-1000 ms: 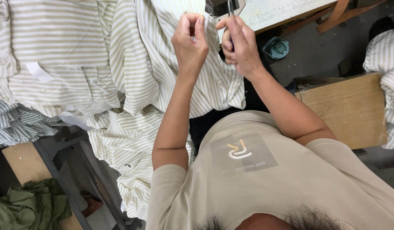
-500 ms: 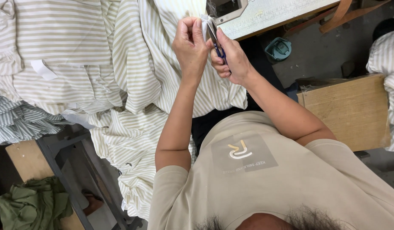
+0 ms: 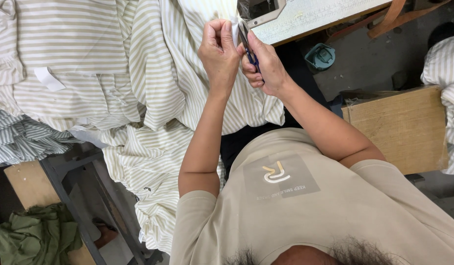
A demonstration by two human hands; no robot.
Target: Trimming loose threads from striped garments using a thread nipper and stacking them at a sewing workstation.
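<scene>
1. Striped cloth [image 3: 153,73] covers the table [image 3: 315,14] and spills to the lap.
2. Left hand [image 3: 219,51]: fingers pinching the cloth's white edge, raised near the table edge.
3. Right hand [image 3: 263,66]: fingers closed around snips [image 3: 247,44], blades at that edge.

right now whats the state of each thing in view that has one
left hand: pinching white striped fabric
right hand: gripping small blue-handled thread snips, blades at the fabric edge
beige-and-white striped cloth: crumpled, draped
green cloth bundle: heaped on the floor
brown cardboard box: closed
</scene>
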